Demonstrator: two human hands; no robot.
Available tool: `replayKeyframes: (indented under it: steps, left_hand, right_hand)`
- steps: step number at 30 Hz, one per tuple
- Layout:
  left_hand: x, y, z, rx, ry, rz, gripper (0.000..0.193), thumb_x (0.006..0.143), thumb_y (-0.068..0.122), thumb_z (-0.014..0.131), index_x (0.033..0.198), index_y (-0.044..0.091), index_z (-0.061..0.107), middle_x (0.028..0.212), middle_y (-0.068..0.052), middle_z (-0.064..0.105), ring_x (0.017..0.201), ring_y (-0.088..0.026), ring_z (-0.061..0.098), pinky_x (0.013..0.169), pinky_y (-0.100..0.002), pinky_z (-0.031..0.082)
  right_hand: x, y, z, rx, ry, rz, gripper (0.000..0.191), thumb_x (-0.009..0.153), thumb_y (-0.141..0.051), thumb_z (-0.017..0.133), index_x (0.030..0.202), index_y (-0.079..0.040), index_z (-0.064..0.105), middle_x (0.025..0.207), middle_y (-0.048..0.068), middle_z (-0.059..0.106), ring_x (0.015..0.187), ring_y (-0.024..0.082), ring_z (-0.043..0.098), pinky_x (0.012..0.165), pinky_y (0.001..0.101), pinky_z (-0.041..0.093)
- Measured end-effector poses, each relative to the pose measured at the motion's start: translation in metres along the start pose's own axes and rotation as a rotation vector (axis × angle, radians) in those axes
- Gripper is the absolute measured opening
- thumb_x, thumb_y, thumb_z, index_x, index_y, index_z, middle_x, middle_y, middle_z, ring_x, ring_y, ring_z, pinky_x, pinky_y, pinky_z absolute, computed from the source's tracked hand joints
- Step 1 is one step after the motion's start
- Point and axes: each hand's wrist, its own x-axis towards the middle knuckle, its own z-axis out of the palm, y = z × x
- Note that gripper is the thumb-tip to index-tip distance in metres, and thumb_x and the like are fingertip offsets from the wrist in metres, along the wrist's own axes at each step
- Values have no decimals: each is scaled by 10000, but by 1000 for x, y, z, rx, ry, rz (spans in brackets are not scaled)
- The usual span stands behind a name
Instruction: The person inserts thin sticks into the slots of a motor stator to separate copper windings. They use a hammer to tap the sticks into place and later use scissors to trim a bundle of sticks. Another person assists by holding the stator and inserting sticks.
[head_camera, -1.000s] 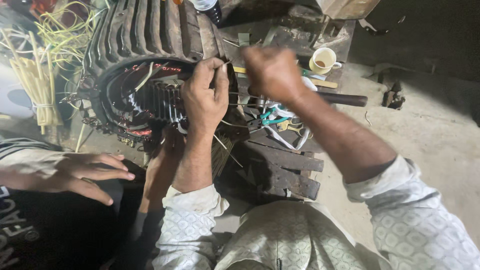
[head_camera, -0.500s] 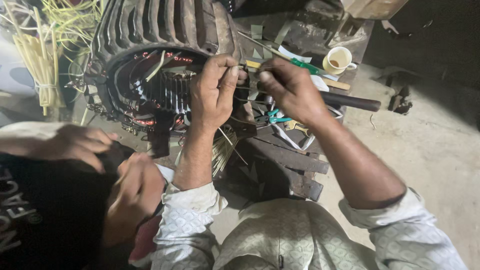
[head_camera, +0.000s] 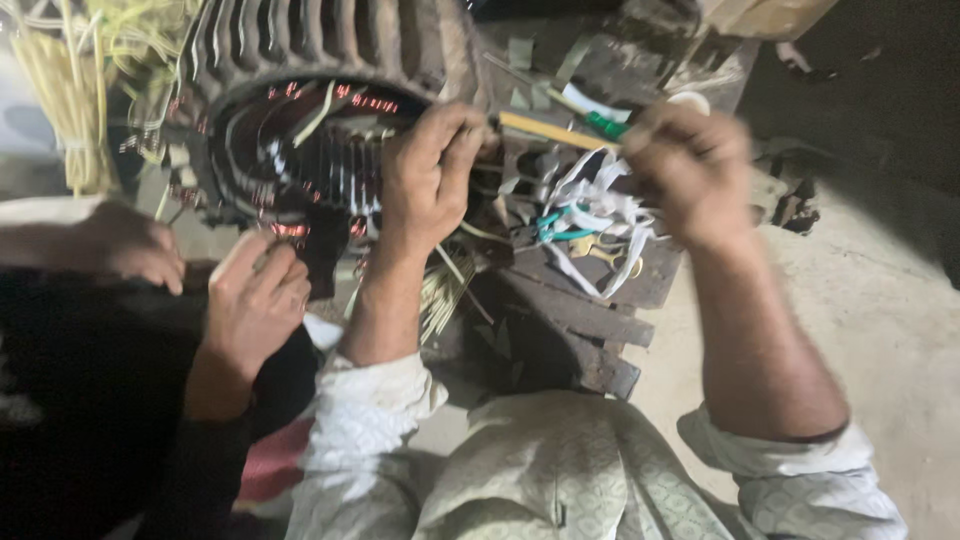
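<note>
Both hands are up at the mouth of the big ribbed motor stator (head_camera: 330, 130), which lies on its side with its bore opening toward the person. From the head view, the left hand (head_camera: 430, 170) is closed at the stator's right rim, fingers pinched on one end of a thin yellowish strip (head_camera: 555, 130). That strip runs nearly level, away from the stator to the right hand (head_camera: 690, 170), which is curled shut on its far end, though blur hides the exact grip. So the left hand is the nearer to the windings. Below the strip lies a tangle of white and green sleeving (head_camera: 590, 215) on dark planks (head_camera: 570, 310). Left of the stator, another person's two hands (head_camera: 250, 300) rest on dark cloth.
</note>
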Motion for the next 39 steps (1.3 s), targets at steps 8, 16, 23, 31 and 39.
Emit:
replayKeyframes:
  steps: [8,16,23,31,39]
  left_hand:
    - [2,0,0,24,25,24,121,1060,8,607,1178,32,618,1023,-103,721,893,-178,730,817,-299,573]
    - [0,-3,0,5,10,-6,90,1073,28,623,1159,50,638,957,-74,731,863,-197,747,787,-303,582]
    - [-3,-17,-2,75,23,105,187,1028,-35,576,1196,33,622,1102,-148,736,1000,-310,764,863,-363,600]
    - [-3,-17,0,131,13,63,324,944,-84,566,1238,40,621,1125,-146,745,1030,-327,763,887,-392,612]
    - [-1,-8,-2,86,1,67,99,1069,81,662,1150,46,617,982,-83,723,869,-230,765,755,-340,590]
  right_hand:
    - [30,1,71,-319,-65,-226,296,941,-253,800,891,-3,650,741,44,650,667,116,618,580,298,491]
    - [-16,-4,30,-440,49,-297,236,1002,-207,674,837,-39,656,744,53,615,650,158,578,593,320,451]
    - [24,-63,17,-1312,-147,-777,364,831,-394,813,856,-53,685,807,79,631,724,237,619,699,393,484]
    - [42,-80,57,-1693,-397,-957,259,1045,-312,644,846,-156,699,804,-2,633,728,140,585,741,342,463]
    - [-26,-26,10,-1152,-280,-447,202,998,-252,751,912,-72,723,860,107,707,715,224,687,678,400,581]
